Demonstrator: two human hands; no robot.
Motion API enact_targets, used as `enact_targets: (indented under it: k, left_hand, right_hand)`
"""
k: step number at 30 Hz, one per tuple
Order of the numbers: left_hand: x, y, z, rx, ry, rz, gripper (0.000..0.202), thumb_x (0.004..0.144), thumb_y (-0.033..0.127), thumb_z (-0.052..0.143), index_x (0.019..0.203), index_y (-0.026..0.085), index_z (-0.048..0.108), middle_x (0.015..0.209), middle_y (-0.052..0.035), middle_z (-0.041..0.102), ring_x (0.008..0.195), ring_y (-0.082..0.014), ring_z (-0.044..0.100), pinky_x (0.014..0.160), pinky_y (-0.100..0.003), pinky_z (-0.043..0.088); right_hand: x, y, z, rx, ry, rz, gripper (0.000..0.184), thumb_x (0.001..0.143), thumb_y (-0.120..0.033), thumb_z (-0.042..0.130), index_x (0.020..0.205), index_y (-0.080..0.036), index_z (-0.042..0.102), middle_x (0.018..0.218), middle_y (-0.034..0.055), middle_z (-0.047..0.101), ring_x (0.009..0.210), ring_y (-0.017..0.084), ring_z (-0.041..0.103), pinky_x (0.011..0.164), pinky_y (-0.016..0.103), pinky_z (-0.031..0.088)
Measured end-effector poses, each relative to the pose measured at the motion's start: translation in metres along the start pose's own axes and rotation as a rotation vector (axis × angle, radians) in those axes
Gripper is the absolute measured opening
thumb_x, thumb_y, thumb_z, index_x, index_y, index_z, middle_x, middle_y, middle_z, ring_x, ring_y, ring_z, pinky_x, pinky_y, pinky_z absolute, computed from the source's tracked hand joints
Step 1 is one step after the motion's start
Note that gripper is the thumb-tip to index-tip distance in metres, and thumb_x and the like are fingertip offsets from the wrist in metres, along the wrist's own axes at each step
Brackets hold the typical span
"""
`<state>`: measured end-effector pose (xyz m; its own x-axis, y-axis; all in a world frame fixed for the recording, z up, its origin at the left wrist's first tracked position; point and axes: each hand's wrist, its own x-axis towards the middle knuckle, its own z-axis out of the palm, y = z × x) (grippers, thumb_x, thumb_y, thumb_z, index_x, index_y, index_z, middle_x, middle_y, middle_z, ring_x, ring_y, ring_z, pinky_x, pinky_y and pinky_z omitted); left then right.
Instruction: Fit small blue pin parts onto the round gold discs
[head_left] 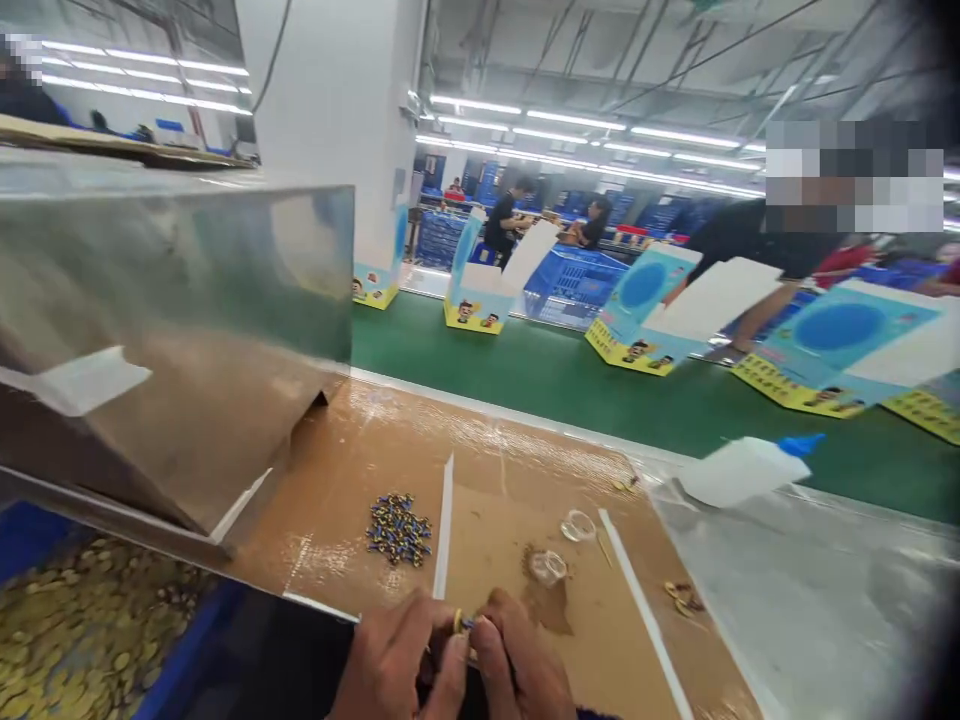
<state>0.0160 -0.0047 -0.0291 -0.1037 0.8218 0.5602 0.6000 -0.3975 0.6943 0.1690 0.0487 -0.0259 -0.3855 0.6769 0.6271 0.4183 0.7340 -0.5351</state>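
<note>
At the near edge of the cardboard-covered bench, my left hand pinches a small round gold-coloured disc. Close against it, my right hand is closed on a tiny blue piece that meets the disc; the fingers hide most of both. A pile of small blue and gold parts lies ahead of my left hand. Beyond my right hand stands a small clear cup amid a brown stain, with a clear ring behind it. Several gold discs fill a blue bin at lower left.
A sheet-metal housing rises at left. Across the back runs a green conveyor belt carrying open printed cartons. A white bottle with a blue cap lies at right. A co-worker stands behind the belt.
</note>
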Motion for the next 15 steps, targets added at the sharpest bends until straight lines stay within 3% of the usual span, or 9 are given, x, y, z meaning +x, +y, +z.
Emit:
enact_targets:
  k: [5,15]
  left_hand:
    - [0.004,-0.003,-0.006,0.006,-0.053,0.075,0.014,0.103,0.018,0.049,0.092,0.023,0.055,0.070,0.0030,0.058,0.056,-0.0140,0.057,0.054,-0.027,0.043]
    - [0.006,-0.003,-0.007,0.016,-0.104,0.093,0.018,0.105,0.014,0.043,0.092,0.024,0.049,0.075,0.0010,0.064,0.062,-0.0165,0.064,0.059,-0.029,0.045]
  right_hand:
    - [0.003,-0.015,0.000,0.027,-0.004,0.053,0.028,0.113,-0.028,0.040,0.087,-0.025,0.052,0.070,-0.0033,0.058,0.057,0.015,0.060,0.056,0.024,0.050]
    - [0.001,-0.022,-0.003,0.059,-0.075,0.162,0.027,0.112,-0.027,0.043,0.085,-0.025,0.047,0.074,-0.0038,0.052,0.062,0.014,0.057,0.062,0.024,0.051]
